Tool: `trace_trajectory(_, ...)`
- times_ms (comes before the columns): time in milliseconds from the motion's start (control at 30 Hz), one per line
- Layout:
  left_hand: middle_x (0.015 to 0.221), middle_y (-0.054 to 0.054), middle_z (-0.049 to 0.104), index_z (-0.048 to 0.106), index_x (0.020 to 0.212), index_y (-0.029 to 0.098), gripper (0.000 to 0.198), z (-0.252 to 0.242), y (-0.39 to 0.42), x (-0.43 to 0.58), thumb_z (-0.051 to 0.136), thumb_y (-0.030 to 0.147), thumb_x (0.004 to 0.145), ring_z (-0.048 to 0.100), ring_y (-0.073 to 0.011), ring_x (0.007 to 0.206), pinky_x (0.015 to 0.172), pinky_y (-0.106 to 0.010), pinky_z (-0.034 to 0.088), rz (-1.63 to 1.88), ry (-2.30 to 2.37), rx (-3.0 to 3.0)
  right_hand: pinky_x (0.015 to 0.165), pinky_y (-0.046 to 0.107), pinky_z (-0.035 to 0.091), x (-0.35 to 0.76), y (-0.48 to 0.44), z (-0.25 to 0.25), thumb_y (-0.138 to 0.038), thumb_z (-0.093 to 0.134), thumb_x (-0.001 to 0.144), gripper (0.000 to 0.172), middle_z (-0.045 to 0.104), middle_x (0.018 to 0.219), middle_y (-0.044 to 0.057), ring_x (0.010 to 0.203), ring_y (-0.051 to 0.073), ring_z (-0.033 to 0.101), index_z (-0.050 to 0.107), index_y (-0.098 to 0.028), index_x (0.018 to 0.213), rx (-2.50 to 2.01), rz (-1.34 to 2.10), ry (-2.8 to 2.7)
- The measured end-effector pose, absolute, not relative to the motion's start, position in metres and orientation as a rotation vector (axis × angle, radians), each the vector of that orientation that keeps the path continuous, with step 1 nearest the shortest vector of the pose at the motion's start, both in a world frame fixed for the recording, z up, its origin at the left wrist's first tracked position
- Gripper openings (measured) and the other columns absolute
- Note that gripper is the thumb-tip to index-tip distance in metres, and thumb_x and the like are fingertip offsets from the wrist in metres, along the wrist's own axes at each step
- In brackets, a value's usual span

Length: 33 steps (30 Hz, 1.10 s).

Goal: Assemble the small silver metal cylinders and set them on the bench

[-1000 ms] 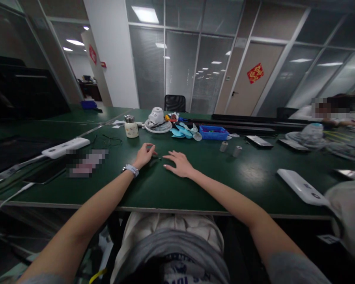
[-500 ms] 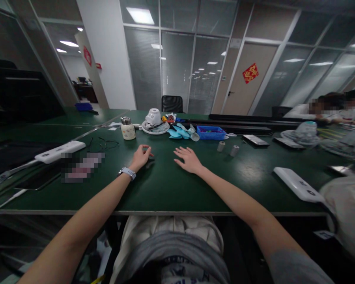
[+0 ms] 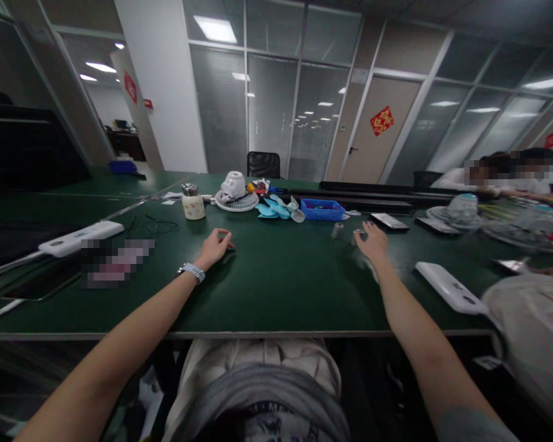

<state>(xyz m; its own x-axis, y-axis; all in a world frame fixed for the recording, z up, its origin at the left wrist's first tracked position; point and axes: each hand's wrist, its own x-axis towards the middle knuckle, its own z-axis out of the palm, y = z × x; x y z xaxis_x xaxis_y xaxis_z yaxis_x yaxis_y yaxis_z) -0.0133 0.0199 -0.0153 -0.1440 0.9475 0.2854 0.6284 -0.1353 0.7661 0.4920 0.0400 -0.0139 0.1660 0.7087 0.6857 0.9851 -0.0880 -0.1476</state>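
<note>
My right hand (image 3: 373,242) is over the green table at one of two small grey cylinders. Its thumb and fingers are apart around that cylinder (image 3: 353,239), which is mostly hidden; a firm grip does not show. Just left of it stands the other small grey cylinder (image 3: 337,231), upright and untouched. My left hand (image 3: 214,248), with a watch on the wrist, hovers low over the table. Its fingers are loosely bent and apart, with nothing visible in them. Nearest to it is a cream jar with a metallic lid (image 3: 193,204).
Behind my hands are a white fan part with a round grille (image 3: 236,200), light-blue fan blades (image 3: 276,209) and a blue tray (image 3: 322,210). A white power strip (image 3: 82,238) lies left, a white device (image 3: 449,287) right. People sit at far right.
My right hand has moved right from the table's middle to the right-hand grey cylinder. My left hand stays in nearly the same place. The view has shifted slightly.
</note>
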Motion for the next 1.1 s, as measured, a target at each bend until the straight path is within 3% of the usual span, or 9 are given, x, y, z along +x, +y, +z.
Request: trace_trajectory(1100,0.079,-0.004,0.074,0.053,0.109,0.020,0.035,-0.0129,0.0169,-0.0128,0.048,0.045,0.085,0.069,-0.0213,0.079,0.076,-0.031,0.048,1.151,1.751,1.776,0.097,0.045,0.044,0.4887,0.0426,-0.0164,-0.039,0.051,0.086,0.047,0.062,0.126,0.015,0.115,0.029,0.057,0.062,-0.012,0.123,-1.787,-0.530,-1.655)
